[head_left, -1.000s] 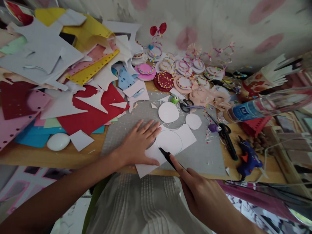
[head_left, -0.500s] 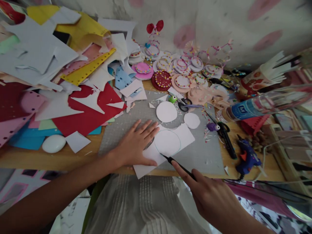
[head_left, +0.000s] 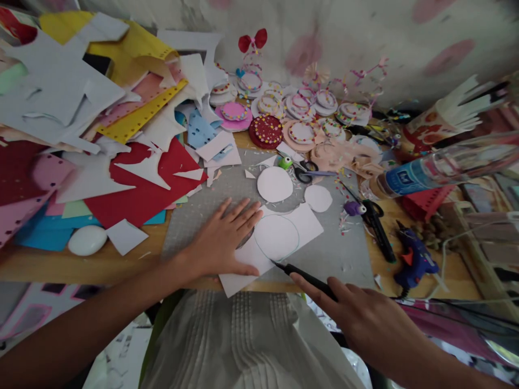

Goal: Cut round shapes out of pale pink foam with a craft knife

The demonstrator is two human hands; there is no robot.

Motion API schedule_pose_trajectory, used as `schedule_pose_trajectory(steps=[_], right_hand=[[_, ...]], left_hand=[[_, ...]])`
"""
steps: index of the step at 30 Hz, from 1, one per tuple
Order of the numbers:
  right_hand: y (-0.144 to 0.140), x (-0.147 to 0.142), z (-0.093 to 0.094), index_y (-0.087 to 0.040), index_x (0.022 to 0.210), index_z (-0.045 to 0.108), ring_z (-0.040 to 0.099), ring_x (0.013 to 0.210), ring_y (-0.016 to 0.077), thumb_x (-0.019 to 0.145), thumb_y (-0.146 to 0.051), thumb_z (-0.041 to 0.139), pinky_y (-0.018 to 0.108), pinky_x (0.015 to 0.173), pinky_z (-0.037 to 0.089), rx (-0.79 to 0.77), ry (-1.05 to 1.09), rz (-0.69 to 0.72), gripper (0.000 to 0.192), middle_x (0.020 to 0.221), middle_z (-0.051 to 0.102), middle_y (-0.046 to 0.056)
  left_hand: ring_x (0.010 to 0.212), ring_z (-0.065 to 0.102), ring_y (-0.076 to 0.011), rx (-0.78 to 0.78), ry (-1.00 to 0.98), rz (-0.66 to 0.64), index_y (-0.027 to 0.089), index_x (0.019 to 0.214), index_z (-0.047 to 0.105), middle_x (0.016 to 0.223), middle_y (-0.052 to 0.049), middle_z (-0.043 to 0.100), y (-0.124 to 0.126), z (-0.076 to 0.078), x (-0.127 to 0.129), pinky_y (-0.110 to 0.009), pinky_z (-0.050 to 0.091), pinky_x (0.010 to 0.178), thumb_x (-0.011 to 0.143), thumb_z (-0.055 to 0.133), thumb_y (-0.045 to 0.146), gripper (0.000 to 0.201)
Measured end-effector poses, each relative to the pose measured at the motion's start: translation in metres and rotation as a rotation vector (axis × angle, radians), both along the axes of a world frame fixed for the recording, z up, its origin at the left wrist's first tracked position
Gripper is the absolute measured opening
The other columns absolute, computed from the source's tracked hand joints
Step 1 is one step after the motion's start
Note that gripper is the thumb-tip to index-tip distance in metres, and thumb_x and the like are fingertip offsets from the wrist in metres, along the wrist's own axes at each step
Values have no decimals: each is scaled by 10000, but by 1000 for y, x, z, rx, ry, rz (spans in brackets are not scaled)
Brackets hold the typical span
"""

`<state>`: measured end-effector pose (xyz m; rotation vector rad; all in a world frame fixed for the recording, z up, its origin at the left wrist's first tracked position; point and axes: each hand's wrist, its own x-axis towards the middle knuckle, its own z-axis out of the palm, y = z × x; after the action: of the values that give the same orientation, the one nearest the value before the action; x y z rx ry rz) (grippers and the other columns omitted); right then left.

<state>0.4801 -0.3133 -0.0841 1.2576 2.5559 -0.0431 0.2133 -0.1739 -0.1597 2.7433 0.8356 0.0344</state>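
Centre of frame: white sheet [head_left: 279, 237] pressed by left hand [head_left: 225, 240], fingers spread; black pointed tool [head_left: 310, 279] gripped in right hand [head_left: 359, 310], lower right.

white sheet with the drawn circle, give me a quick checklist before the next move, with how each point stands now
1. Left hand flat on the white sheet: ok.
2. Black tool gripped in the right hand: ok.
3. Tool tip pressed into the sheet: cannot tell.
4. Left fingertips well clear of the drawn circle: not ok, right beside it.
5. Sheet wholly on the grey mat: not ok, near corner pokes past the table edge.
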Motion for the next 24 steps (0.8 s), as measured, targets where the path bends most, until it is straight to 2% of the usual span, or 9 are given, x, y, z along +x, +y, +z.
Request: schedule_pose_trajectory(steps=[4, 15, 21, 24], right_hand=[[9, 10, 6, -264, 1528, 233, 532, 427, 118, 617, 15, 523, 265, 400, 311, 26, -26, 50, 996, 706, 552, -34], [39, 29, 12, -295, 1511, 268, 558, 547, 160, 694, -20, 584, 316, 501, 356, 38, -85, 224, 918, 756, 559, -23], [69, 39, 18, -335, 1510, 268, 581, 645, 185, 736, -93, 640, 348, 611, 383, -66, -52, 316, 892, 828, 593, 1], [81, 43, 19, -356, 1506, 275, 570, 673, 183, 764, -106, 650, 335, 617, 343, -109, -45, 340, 869, 852, 605, 26]], left_hand=[[1491, 73, -311, 3, 2, -6, 92, 1536, 167, 1620, -91, 104, 0, 0, 0, -474, -74, 1186, 730, 311, 883, 1138], [1489, 82, -318, 8, 1, -10, 93, 1536, 161, 1622, -98, 113, 0, 1, -1, -493, -51, 1187, 743, 356, 859, 1119], [1483, 111, -321, -2, 7, -5, 97, 1533, 176, 1620, -100, 132, 0, 2, 0, -499, -25, 1187, 730, 392, 859, 1128], [1480, 120, -328, 0, 7, -7, 91, 1532, 174, 1618, -108, 139, 0, 2, 0, -505, -17, 1185, 729, 398, 857, 1132]])
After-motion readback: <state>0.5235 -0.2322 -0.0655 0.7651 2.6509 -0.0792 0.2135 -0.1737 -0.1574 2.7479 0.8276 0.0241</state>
